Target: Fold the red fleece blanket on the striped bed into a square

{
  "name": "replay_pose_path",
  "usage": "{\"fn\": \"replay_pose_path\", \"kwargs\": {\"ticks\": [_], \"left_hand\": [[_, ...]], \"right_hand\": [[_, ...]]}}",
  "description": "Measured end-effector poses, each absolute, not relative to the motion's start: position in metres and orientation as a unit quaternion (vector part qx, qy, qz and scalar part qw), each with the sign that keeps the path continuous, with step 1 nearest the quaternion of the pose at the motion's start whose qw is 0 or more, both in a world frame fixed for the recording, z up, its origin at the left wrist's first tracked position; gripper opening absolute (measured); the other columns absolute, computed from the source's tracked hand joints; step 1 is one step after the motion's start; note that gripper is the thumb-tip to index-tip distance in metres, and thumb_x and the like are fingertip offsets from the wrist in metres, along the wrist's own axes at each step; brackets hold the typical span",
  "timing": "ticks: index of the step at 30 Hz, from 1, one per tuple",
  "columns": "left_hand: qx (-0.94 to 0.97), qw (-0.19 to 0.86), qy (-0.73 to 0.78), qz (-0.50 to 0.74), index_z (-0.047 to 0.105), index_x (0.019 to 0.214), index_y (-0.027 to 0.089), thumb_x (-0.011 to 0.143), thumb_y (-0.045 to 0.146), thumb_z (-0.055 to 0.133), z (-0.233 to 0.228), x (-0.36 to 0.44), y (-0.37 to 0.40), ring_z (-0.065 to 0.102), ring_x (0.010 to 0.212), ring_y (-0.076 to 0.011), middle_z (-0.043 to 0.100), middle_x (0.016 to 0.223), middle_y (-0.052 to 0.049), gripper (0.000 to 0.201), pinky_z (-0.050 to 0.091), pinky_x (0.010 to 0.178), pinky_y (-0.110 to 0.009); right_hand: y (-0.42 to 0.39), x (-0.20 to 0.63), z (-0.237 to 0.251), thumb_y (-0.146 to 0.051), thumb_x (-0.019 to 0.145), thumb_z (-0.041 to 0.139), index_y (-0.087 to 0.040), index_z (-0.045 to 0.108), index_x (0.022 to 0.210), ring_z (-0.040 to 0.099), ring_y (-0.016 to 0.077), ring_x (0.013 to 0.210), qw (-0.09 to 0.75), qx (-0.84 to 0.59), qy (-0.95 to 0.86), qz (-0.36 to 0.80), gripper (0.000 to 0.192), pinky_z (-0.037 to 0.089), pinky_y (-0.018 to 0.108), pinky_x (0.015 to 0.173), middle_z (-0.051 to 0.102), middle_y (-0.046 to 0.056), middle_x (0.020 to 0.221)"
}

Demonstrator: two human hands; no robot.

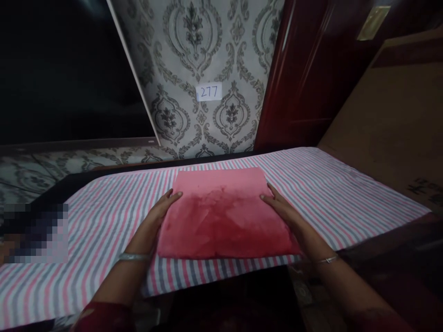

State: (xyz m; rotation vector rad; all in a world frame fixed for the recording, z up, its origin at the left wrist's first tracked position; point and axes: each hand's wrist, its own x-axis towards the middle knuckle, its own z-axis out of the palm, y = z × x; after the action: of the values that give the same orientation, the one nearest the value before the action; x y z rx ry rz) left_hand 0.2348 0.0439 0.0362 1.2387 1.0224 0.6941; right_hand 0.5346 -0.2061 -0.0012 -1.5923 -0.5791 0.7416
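A folded pink-red cloth [221, 212] lies flat on a striped bedsheet-like cover [117, 221]. It forms a neat, roughly square block, paler at its far side and darker red toward me. My left hand [166, 205] grips its left edge, thumb resting on top and the other fingers mostly hidden along the side. On the opposite edge, my right hand [278, 205] holds it in the same way, thumb over the top. Whether any fingers reach underneath cannot be seen. Each wrist wears a bracelet.
A large dark screen [69, 74] stands at the back left. Patterned wallpaper behind carries a paper label [209, 91] reading 277. To the right are a dark red glossy door or cabinet [304, 74] and a big cardboard box [398, 110]. A pixelated patch [34, 234] covers the left edge.
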Motion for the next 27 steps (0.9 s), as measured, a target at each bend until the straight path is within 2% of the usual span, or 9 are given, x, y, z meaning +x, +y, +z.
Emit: {"fn": "replay_pose_path", "kwargs": {"ticks": [5,8,11,13,16,18,21,24,27], "left_hand": [[0.549,0.66,0.386,0.339,0.046,0.146,0.021,0.068,0.026,0.085,0.052,0.236,0.044,0.075,0.088,-0.0243,0.073,0.116,-0.014,0.088,0.061,0.074,-0.034],[0.57,0.643,0.329,0.392,0.047,0.145,0.024,0.067,0.028,0.085,0.071,0.232,0.048,0.075,0.086,-0.023,0.074,0.114,-0.011,0.088,0.061,0.074,-0.032],[0.578,0.63,0.327,0.402,0.047,0.143,0.023,0.066,0.03,0.086,0.076,0.23,0.055,0.074,0.087,-0.0234,0.075,0.111,-0.011,0.087,0.061,0.075,-0.033],[0.573,0.623,0.383,0.37,0.048,0.141,0.018,0.067,0.028,0.086,0.067,0.231,0.06,0.074,0.084,-0.0235,0.075,0.106,-0.012,0.083,0.06,0.074,-0.033],[0.557,0.607,0.472,0.314,0.05,0.138,0.01,0.071,0.026,0.084,0.047,0.231,0.066,0.074,0.087,-0.0247,0.074,0.104,-0.016,0.076,0.059,0.075,-0.034],[0.58,0.576,0.496,0.294,0.051,0.137,0.008,0.075,0.029,0.081,0.042,0.229,0.072,0.072,0.095,-0.0269,0.072,0.11,-0.018,0.072,0.058,0.081,-0.036],[0.695,0.42,0.504,0.295,0.051,0.139,0.009,0.079,0.033,0.075,0.056,0.23,0.073,0.065,0.113,-0.0331,0.065,0.126,-0.019,0.068,0.052,0.097,-0.044],[0.832,0.248,0.396,0.298,0.056,0.135,0.01,0.086,0.03,0.063,0.078,0.243,0.048,0.054,0.129,-0.0371,0.058,0.139,-0.019,0.054,0.038,0.112,-0.05],[0.932,0.167,0.248,0.207,0.066,0.122,0.016,0.092,0.033,0.053,0.084,0.258,-0.003,0.058,0.123,-0.0357,0.067,0.127,-0.016,0.037,0.035,0.113,-0.055]], "right_hand": [[-0.204,0.539,0.023,-0.04,0.072,0.074,-0.025,0.034,0.154,0.069,0.0271,0.101,0.616,-0.688,-0.305,0.232,0.092,0.057,0.043,0.089,0.068,0.008,0.123],[-0.202,0.545,0.04,-0.041,0.074,0.074,-0.025,0.035,0.154,0.066,0.0271,0.108,0.621,-0.679,-0.351,0.173,0.091,0.053,0.044,0.096,0.065,0.009,0.128],[-0.189,0.552,0.034,-0.043,0.075,0.073,-0.025,0.031,0.156,0.066,0.0276,0.108,0.64,-0.65,-0.363,0.193,0.092,0.053,0.044,0.096,0.067,0.009,0.127],[-0.178,0.558,0.015,-0.044,0.073,0.074,-0.023,0.033,0.154,0.067,0.0291,0.105,0.633,-0.657,-0.342,0.226,0.093,0.054,0.046,0.094,0.069,0.011,0.123],[-0.168,0.567,-0.017,-0.042,0.073,0.071,-0.02,0.04,0.151,0.064,0.0299,0.113,0.576,-0.721,-0.312,0.226,0.088,0.05,0.047,0.099,0.067,0.013,0.125],[-0.167,0.572,-0.024,-0.041,0.077,0.066,-0.019,0.037,0.152,0.061,0.0294,0.119,0.525,-0.764,-0.313,0.207,0.084,0.047,0.047,0.103,0.065,0.013,0.129],[-0.168,0.563,-0.006,-0.037,0.085,0.058,-0.015,0.033,0.155,0.056,0.0325,0.127,0.442,-0.81,-0.371,0.107,0.078,0.042,0.052,0.108,0.059,0.017,0.138],[-0.156,0.526,0.027,-0.032,0.093,0.047,-0.015,0.041,0.152,0.042,0.0327,0.139,0.345,-0.766,-0.542,-0.015,0.062,0.03,0.054,0.116,0.047,0.017,0.151],[-0.134,0.478,0.047,-0.027,0.098,0.039,-0.022,0.043,0.151,0.028,0.0278,0.148,0.225,-0.647,-0.729,0.016,0.053,0.022,0.053,0.12,0.038,0.009,0.158]]}}
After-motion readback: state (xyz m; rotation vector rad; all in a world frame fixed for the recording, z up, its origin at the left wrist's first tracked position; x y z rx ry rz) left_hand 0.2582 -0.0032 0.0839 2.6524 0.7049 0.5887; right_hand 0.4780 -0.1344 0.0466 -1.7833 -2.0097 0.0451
